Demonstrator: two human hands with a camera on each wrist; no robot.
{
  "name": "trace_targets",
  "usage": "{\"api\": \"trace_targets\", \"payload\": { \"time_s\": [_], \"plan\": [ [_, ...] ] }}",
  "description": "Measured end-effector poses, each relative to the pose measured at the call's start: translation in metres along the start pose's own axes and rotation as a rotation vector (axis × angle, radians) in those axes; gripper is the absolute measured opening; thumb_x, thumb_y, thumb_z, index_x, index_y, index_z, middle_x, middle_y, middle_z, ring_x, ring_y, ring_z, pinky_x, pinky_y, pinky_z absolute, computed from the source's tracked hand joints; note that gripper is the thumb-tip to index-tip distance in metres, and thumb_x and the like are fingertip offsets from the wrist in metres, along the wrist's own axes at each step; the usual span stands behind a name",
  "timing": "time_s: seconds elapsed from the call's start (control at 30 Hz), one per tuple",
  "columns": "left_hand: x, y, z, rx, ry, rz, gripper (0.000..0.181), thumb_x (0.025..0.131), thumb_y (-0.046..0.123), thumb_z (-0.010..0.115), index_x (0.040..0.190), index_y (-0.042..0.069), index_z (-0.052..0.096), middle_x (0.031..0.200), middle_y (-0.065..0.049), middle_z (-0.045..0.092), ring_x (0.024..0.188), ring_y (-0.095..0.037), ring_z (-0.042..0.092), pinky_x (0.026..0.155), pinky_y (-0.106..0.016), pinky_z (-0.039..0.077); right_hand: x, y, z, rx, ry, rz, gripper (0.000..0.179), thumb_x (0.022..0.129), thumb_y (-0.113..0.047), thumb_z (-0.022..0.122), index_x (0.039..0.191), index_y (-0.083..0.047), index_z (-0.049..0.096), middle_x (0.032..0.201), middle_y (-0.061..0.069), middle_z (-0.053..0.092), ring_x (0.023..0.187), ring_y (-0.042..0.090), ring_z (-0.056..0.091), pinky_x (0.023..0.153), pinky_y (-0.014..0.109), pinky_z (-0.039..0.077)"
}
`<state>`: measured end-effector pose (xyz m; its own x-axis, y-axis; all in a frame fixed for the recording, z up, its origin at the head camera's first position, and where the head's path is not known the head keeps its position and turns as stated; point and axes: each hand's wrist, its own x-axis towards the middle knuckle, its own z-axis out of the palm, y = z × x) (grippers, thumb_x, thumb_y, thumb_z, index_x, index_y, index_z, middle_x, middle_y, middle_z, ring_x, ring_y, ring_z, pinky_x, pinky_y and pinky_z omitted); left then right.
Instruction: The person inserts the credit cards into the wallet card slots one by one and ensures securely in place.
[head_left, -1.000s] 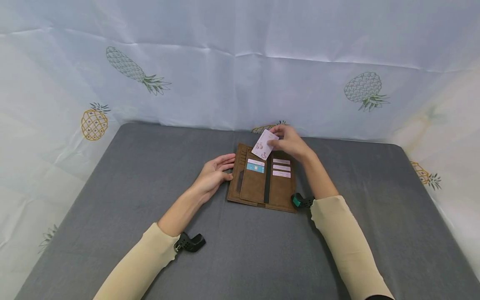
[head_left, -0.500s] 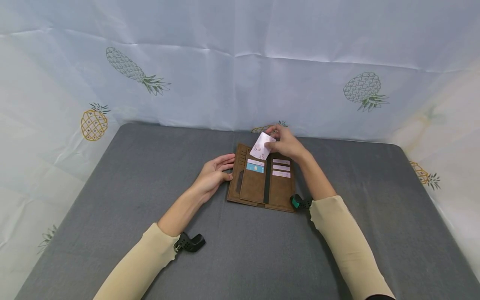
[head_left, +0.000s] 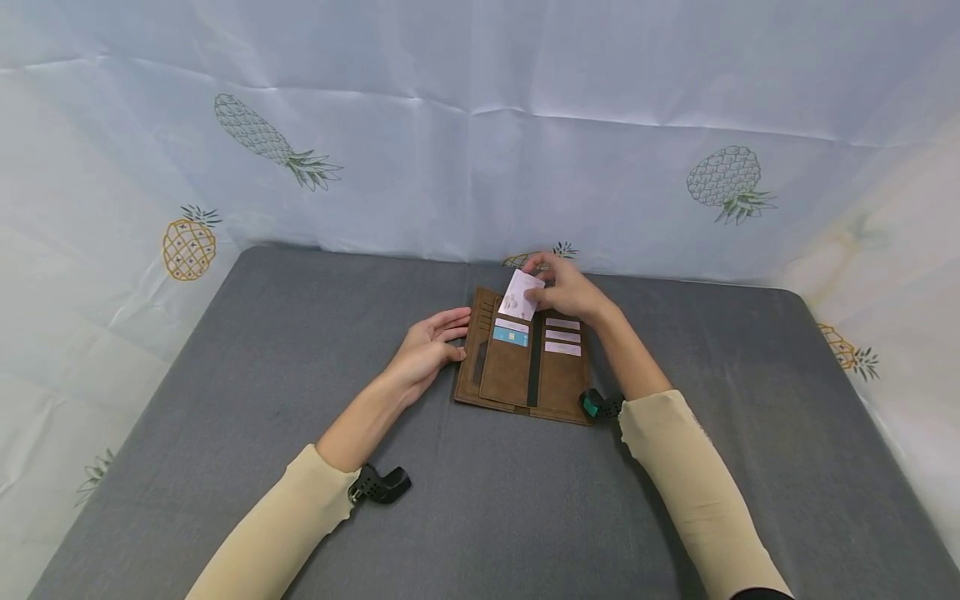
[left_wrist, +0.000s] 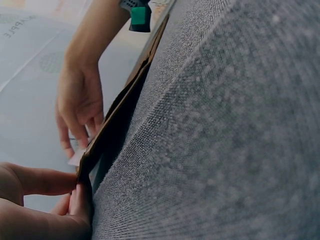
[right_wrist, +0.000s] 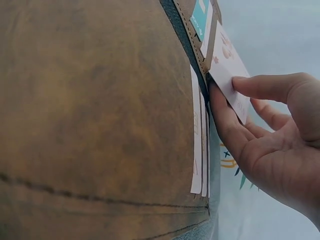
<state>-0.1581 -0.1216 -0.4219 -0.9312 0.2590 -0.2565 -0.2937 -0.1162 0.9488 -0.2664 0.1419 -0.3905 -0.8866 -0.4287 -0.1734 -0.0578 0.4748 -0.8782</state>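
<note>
An open brown wallet [head_left: 504, 367] lies on the grey table, cards tucked in its slots. My left hand [head_left: 427, 350] pinches its left edge between thumb and fingers, as the left wrist view shows. Between thumb and fingers, my right hand [head_left: 567, 293] holds a pale pink card [head_left: 517, 293] with a floral print. That card is tilted, its lower edge right at the top of the left-hand slots, just above a white card and a blue card [head_left: 511, 336]. In the right wrist view, the right thumb [right_wrist: 245, 86] presses on the card's printed face.
Several pale cards [head_left: 562, 336] sit in the right-hand slots, beyond the dark central strip [head_left: 535, 367]. A pineapple-print curtain [head_left: 420, 175] hangs right behind the table's [head_left: 300, 417] back edge. Black camera mounts [head_left: 381, 485] stick out from both wrists.
My right hand has moved slightly left with the pink card, which has come lower and more upright toward the left slots. The left hand and the wallet stay put.
</note>
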Motion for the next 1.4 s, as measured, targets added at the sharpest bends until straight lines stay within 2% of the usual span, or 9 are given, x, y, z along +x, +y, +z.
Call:
{"api": "trace_targets", "payload": {
  "time_s": [0.27,0.43,0.63,0.87,1.0,1.17,1.4],
  "plan": [
    [0.0008,-0.0014,-0.0006,0.014,0.001,-0.008,0.079,0.093,-0.021,0.054,0.166,0.007,0.043,0.172,-0.010,0.044,0.158,-0.027,0.042,0.091,-0.020,0.052,0.0008,0.0021,0.0021,-0.025,-0.004,0.018,0.046,0.105,0.001,0.063,0.148,0.006,0.046,0.131,0.030,0.064,0.092,0.022,0.075,0.084,0.032,0.065],
    [0.0000,-0.0008,-0.0004,0.017,0.001,-0.009,0.078,0.093,-0.020,0.054,0.165,0.007,0.043,0.172,-0.010,0.044,0.158,-0.027,0.042,0.089,-0.020,0.052,0.0007,0.0014,0.0028,-0.035,-0.004,0.018,0.045,0.105,0.000,0.063,0.147,0.006,0.046,0.136,0.030,0.062,0.093,0.023,0.075,0.086,0.034,0.065],
    [0.0014,-0.0020,-0.0010,0.018,0.000,-0.007,0.080,0.092,-0.023,0.052,0.166,0.006,0.042,0.172,-0.012,0.043,0.158,-0.029,0.042,0.090,-0.019,0.052,0.0008,0.0007,0.0037,-0.062,-0.005,-0.003,0.044,0.104,0.000,0.067,0.144,0.005,0.051,0.128,0.026,0.063,0.087,0.022,0.075,0.086,0.037,0.065],
    [0.0011,-0.0022,-0.0015,0.015,0.003,-0.006,0.080,0.090,-0.021,0.055,0.165,0.006,0.043,0.172,-0.012,0.044,0.157,-0.028,0.043,0.094,-0.024,0.053,0.0005,0.0021,0.0039,-0.110,-0.012,-0.037,0.039,0.102,-0.002,0.071,0.138,0.003,0.057,0.115,0.021,0.068,0.084,0.019,0.072,0.083,0.034,0.059],
    [0.0008,-0.0015,-0.0006,0.010,0.007,-0.008,0.082,0.089,-0.022,0.054,0.165,0.005,0.044,0.171,-0.013,0.044,0.156,-0.028,0.043,0.094,-0.022,0.052,-0.0008,0.0004,0.0039,-0.132,-0.020,-0.042,0.036,0.100,-0.004,0.073,0.134,0.001,0.063,0.115,0.018,0.068,0.095,0.025,0.067,0.085,0.037,0.055],
    [0.0005,-0.0004,0.0004,0.005,0.012,-0.020,0.081,0.089,-0.023,0.054,0.164,0.007,0.045,0.170,-0.010,0.045,0.156,-0.026,0.044,0.096,-0.023,0.053,-0.0010,0.0006,0.0043,-0.178,-0.062,-0.068,0.027,0.100,-0.007,0.073,0.126,0.000,0.071,0.118,0.020,0.069,0.114,0.033,0.064,0.094,0.043,0.053],
    [0.0004,-0.0005,0.0001,0.001,0.010,-0.020,0.082,0.089,-0.023,0.054,0.165,0.007,0.044,0.171,-0.010,0.045,0.156,-0.026,0.043,0.094,-0.023,0.052,-0.0010,0.0023,0.0048,-0.177,-0.088,-0.089,0.023,0.101,-0.007,0.073,0.121,0.003,0.073,0.115,0.023,0.072,0.105,0.032,0.067,0.091,0.039,0.054]
  ]
}}
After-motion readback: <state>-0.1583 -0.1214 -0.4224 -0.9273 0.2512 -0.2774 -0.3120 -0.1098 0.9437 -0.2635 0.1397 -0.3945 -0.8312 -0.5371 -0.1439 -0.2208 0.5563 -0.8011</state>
